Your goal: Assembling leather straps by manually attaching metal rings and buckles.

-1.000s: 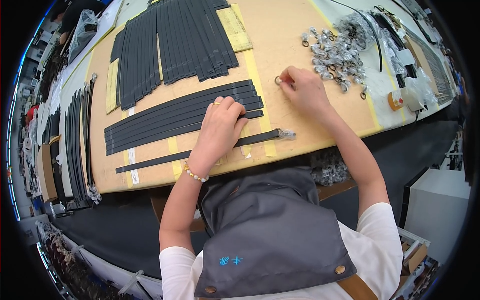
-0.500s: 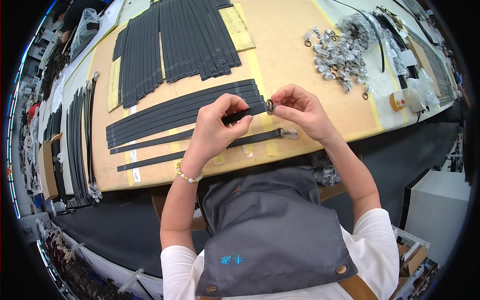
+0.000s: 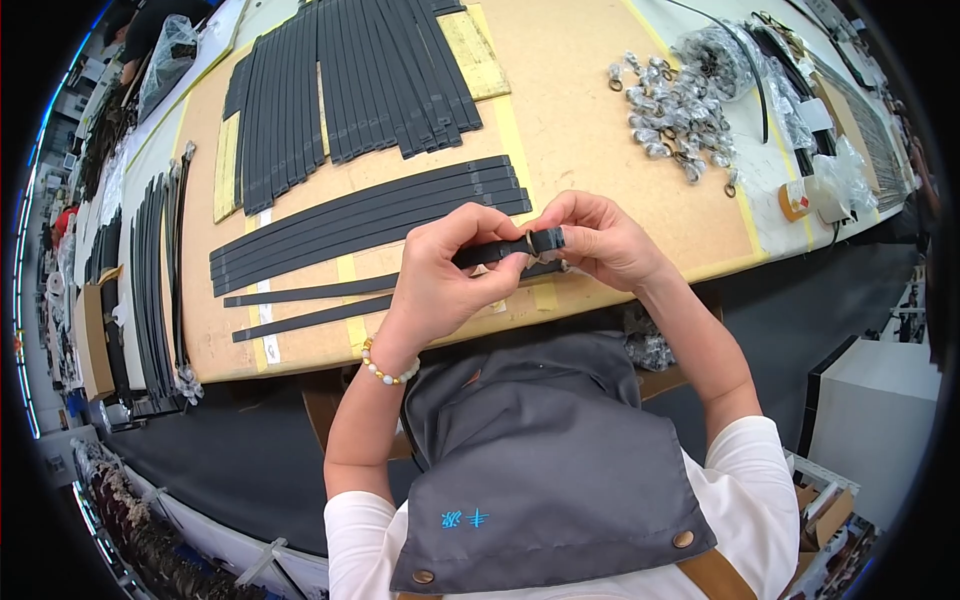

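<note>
My left hand [image 3: 450, 270] and my right hand [image 3: 595, 238] meet above the near edge of the tan board [image 3: 580, 110]. Between them they hold the end of a black strap [image 3: 500, 252], lifted off the board. A small metal ring [image 3: 531, 240] sits on the strap's end between my fingertips. The rest of that strap runs left along the board under my left hand. Just behind my hands lies a flat row of several black straps [image 3: 360, 220].
A larger batch of black straps [image 3: 350, 80] lies at the back of the board. A heap of metal rings and clips [image 3: 675, 105] sits at the right, with plastic bags [image 3: 790, 100] beyond. More straps hang at the left edge [image 3: 155, 290]. A grey apron [image 3: 540, 460] covers my lap.
My right hand came back from the ring heap with a ring. Both hands lifted the strap's end off the board and drew it toward me, and the ring now sits on the strap.
</note>
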Motion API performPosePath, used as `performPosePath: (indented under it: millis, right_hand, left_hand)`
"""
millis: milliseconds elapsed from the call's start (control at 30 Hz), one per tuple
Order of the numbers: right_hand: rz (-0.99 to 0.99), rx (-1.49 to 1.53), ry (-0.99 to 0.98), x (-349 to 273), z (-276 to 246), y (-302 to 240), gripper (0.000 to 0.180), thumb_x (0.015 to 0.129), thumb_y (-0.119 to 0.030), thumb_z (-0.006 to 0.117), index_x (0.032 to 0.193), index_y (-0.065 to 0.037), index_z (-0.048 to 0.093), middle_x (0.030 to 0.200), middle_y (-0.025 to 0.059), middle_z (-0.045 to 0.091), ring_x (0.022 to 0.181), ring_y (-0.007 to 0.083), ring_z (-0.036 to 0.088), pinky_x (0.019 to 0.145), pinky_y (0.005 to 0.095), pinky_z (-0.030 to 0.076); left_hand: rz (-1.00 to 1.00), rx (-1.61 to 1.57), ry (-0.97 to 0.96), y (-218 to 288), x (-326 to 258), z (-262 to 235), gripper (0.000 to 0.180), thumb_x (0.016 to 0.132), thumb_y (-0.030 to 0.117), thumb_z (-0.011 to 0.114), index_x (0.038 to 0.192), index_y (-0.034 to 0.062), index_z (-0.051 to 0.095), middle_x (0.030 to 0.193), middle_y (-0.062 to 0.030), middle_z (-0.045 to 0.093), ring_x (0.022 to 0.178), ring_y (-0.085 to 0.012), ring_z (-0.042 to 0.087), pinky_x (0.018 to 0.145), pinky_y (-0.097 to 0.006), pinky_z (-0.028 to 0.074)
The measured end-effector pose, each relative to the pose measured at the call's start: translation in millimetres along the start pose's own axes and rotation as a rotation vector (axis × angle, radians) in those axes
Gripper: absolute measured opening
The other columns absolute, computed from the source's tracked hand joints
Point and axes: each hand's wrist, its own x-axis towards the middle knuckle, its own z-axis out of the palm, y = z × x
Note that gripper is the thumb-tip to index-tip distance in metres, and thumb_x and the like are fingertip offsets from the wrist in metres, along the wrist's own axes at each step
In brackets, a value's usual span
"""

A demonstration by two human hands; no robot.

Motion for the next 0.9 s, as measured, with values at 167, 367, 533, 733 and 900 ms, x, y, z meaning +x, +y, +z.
performPosePath:
  millis: [167, 367, 533, 733, 900]
  right_hand:
    - [0.004, -0.052, -0.107, 2, 3, -2, 0.023, 0.096, -0.011, 0.073, 0.115, -0.002, 0.066, 0.107, 0.0048, 0.071, 0.098, 0.0116, 0.068, 0.090, 0.0270, 0.055]
    - [0.108, -0.332, -0.052, -6, 31, -19, 0.017, 0.095, -0.008, 0.072, 0.108, 0.001, 0.068, 0.095, 0.0035, 0.071, 0.085, 0.0085, 0.066, 0.081, 0.0246, 0.053]
    - [0.019, -0.624, 0.088, -8, 45, -15, 0.013, 0.094, -0.011, 0.073, 0.097, 0.001, 0.069, 0.086, 0.0004, 0.068, 0.080, 0.0064, 0.062, 0.074, 0.0239, 0.051]
    - [0.130, -0.434, 0.070, -6, 38, -19, 0.015, 0.094, -0.013, 0.073, 0.096, 0.000, 0.067, 0.087, 0.0006, 0.066, 0.077, 0.0062, 0.061, 0.071, 0.0234, 0.051]
    - [0.156, -0.414, 0.056, -6, 36, -18, 0.022, 0.095, -0.020, 0.076, 0.096, 0.001, 0.069, 0.084, 0.0019, 0.067, 0.074, 0.0078, 0.061, 0.069, 0.0247, 0.051]
  left_hand:
    - [0.117, 0.166, 0.009, 13, -5, 2, 0.018, 0.076, 0.000, 0.078, 0.092, 0.0023, 0.071, 0.082, -0.0040, 0.071, 0.070, -0.0107, 0.067, 0.061, -0.025, 0.054]
    - [0.254, 0.389, -0.013, 20, -11, 2, 0.022, 0.074, 0.001, 0.080, 0.094, 0.0047, 0.072, 0.083, -0.0070, 0.070, 0.070, -0.0185, 0.069, 0.060, -0.027, 0.055]
    - [0.322, 0.307, -0.013, 12, -9, 8, 0.028, 0.074, 0.004, 0.081, 0.099, 0.0042, 0.067, 0.080, -0.0090, 0.066, 0.069, -0.0218, 0.068, 0.059, -0.031, 0.054]
    - [0.195, 0.297, -0.061, 16, -4, 2, 0.026, 0.075, 0.005, 0.078, 0.091, 0.0029, 0.058, 0.079, -0.0109, 0.064, 0.069, -0.0235, 0.067, 0.061, -0.032, 0.053]
    - [0.121, 0.298, -0.105, 15, -6, 0, 0.023, 0.076, 0.005, 0.075, 0.090, 0.0022, 0.058, 0.076, -0.0107, 0.063, 0.067, -0.0234, 0.065, 0.060, -0.032, 0.051]
